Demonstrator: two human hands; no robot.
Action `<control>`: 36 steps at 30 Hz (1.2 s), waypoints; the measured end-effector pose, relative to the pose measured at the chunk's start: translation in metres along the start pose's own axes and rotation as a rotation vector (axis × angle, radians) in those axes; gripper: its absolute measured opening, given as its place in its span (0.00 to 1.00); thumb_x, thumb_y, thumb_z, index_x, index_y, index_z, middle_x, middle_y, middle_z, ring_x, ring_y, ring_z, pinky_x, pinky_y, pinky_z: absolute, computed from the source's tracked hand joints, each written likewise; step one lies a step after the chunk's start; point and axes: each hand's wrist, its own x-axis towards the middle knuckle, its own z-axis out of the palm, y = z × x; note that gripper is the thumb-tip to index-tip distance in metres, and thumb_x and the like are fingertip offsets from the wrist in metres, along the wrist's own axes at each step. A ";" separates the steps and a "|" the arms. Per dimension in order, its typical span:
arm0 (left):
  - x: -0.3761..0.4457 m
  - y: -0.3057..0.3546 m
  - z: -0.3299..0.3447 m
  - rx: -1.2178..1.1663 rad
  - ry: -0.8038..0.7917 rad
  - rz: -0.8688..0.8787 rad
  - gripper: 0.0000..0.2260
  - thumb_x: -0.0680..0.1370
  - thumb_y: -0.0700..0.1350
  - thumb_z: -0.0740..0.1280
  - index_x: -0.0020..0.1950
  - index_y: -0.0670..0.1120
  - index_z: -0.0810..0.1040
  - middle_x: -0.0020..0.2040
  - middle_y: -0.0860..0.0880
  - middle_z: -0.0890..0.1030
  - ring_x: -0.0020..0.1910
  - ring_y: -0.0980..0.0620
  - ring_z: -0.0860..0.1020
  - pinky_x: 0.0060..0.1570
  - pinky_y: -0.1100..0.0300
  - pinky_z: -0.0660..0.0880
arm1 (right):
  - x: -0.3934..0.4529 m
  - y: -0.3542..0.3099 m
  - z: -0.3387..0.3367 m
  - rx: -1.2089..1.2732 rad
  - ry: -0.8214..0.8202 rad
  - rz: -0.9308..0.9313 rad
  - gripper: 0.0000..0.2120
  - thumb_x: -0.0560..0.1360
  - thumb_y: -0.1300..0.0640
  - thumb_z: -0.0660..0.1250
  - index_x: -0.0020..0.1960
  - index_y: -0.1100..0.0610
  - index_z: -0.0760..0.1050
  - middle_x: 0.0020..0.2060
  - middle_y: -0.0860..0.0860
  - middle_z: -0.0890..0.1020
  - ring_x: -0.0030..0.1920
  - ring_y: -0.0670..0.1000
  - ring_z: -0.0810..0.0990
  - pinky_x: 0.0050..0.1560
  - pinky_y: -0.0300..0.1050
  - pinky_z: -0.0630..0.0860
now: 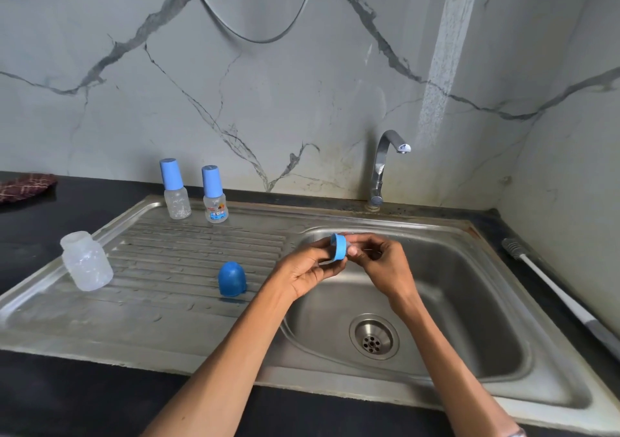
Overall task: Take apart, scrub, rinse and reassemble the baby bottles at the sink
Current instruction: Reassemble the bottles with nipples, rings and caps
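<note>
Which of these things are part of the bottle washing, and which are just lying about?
Job: blue screw ring, blue dome cap, open clear bottle, two capped bottles, white bottle brush, steel sink, tap.
Lying about: maroon cloth.

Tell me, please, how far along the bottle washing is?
Early. One bottle body stands open on the drainboard beside its blue cap. The left hand and right hand hold its blue collar ring. Two capped bottles, the brush and dry tap wait.
</note>
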 end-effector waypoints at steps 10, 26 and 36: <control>-0.013 -0.013 0.000 0.210 0.270 0.161 0.11 0.78 0.33 0.67 0.59 0.40 0.82 0.40 0.48 0.83 0.40 0.55 0.80 0.40 0.66 0.78 | -0.007 -0.004 0.016 0.017 -0.060 0.035 0.14 0.72 0.58 0.76 0.58 0.56 0.83 0.49 0.48 0.87 0.53 0.45 0.84 0.56 0.41 0.80; -0.120 0.070 -0.111 0.865 0.758 0.727 0.19 0.76 0.28 0.62 0.53 0.48 0.86 0.48 0.53 0.85 0.48 0.58 0.83 0.55 0.62 0.79 | -0.004 -0.058 0.119 0.180 -0.160 0.121 0.16 0.73 0.64 0.75 0.59 0.57 0.80 0.53 0.58 0.83 0.50 0.53 0.85 0.53 0.50 0.83; -0.208 0.111 -0.217 1.121 1.300 0.954 0.19 0.72 0.39 0.74 0.63 0.45 0.80 0.56 0.46 0.76 0.55 0.44 0.74 0.58 0.51 0.74 | 0.009 -0.084 0.259 0.100 -0.301 0.066 0.15 0.72 0.66 0.75 0.57 0.58 0.81 0.48 0.55 0.83 0.46 0.49 0.83 0.53 0.54 0.83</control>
